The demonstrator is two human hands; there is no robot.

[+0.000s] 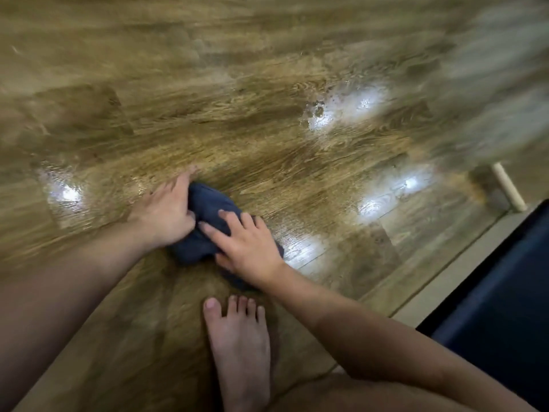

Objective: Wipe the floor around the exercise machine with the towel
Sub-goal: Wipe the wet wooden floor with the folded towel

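towel: dark blue towel (205, 224) bunched on wet wood-plank floor (267, 144), ahead of bare foot (237, 346) | left hand (166, 212) grips its left end | right hand (246, 245) presses flat, fingers straight | long axis probably far-left to near-right; blurred | droplets (319, 110) lie far-right, right hand nearer

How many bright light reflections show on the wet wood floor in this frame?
4 main glare areas on the floor: one left of the left hand, a double one upper right, one right of centre, one beside the right hand. Blur may hide fainter ones.
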